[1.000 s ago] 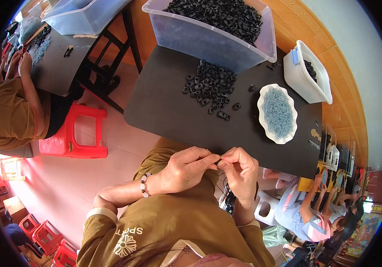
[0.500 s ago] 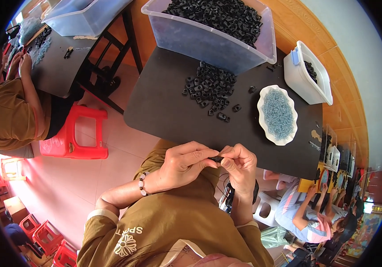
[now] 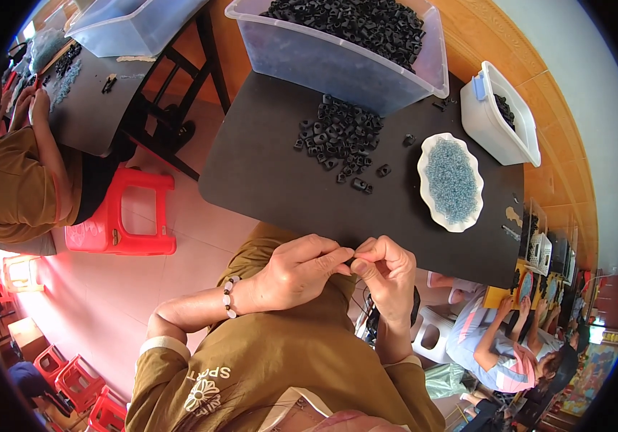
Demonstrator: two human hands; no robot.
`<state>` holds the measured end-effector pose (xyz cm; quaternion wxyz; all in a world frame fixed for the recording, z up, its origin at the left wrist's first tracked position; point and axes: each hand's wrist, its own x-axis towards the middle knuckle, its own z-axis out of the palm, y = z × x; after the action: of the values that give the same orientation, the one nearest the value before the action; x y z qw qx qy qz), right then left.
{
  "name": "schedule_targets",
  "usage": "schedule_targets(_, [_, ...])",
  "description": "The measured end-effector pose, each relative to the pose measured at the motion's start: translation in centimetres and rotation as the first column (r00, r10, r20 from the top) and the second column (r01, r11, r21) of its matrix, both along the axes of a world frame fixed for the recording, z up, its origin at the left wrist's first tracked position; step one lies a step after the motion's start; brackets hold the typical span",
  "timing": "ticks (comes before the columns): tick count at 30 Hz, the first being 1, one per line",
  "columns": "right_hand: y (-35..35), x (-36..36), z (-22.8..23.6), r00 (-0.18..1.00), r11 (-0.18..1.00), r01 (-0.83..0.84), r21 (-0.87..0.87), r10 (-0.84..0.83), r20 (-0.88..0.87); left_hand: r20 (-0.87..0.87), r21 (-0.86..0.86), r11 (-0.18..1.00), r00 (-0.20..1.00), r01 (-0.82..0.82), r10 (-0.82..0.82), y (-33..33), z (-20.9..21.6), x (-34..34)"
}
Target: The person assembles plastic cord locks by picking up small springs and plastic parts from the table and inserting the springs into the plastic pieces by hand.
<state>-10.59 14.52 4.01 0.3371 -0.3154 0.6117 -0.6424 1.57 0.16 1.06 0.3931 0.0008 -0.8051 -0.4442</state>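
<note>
My left hand [image 3: 309, 270] and my right hand [image 3: 388, 270] meet over my lap, just off the table's near edge. Their thumbs and fingers pinch a small black plastic part [image 3: 350, 261] between them, and the fingertips cover most of it. Beyond them on the dark table [image 3: 273, 180] lies a heap of small black hollow plastic parts [image 3: 341, 140], with a few loose ones at its near right. To the right, a white scalloped dish [image 3: 425, 198] holds a mound of tiny blue-grey pieces [image 3: 451, 180], too small to make out singly.
A big clear plastic bin [image 3: 337, 65] full of black parts stands at the table's far side. Right of it is a smaller white bin [image 3: 492, 133]. A red stool [image 3: 163, 216] and a co-worker [image 3: 21, 180] at another table are on the left; more people [image 3: 496, 345] work at right.
The black part, partly showing between my fingertips before, is now almost covered by them. My fingers have closed in a little; the view has shifted slightly.
</note>
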Motion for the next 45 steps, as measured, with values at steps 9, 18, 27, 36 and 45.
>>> schedule_targets(9, [-0.6, -1.2, -2.6, 0.926, 0.995, -0.010, -0.103, 0.048, 0.374, 0.124, 0.226, 0.974, 0.991, 0.016, -0.045, 0.0, -0.3, -0.6])
schedule_targets(18, [0.2, -1.1, -0.9, 0.913, 0.987, -0.055, -0.151, 0.111, 0.393, 0.095, 0.150, 0.988, 0.993, 0.048, -0.063, 0.2, 0.7, -2.0])
schedule_targets(27, [1.5, -1.7, -3.0, 0.880, 0.950, -0.137, -0.282, 0.247, 0.405, 0.083, 0.084, 0.993, 0.992, 0.085, -0.092, 1.1, 1.7, -2.9])
schedule_targets(36, [1.4, -1.4, -3.2, 0.882, 0.968, -0.082, -0.237, 0.181, 0.434, 0.066, 0.080, 0.995, 0.996, 0.061, -0.066, 0.5, 1.5, -2.8])
schedule_targets(45, [0.8, -1.8, -2.1, 0.972, 0.998, 0.030, -0.060, -0.015, 0.235, -0.014, -0.050, 0.991, 0.992, -0.125, 0.125, -0.3, 1.1, -2.9])
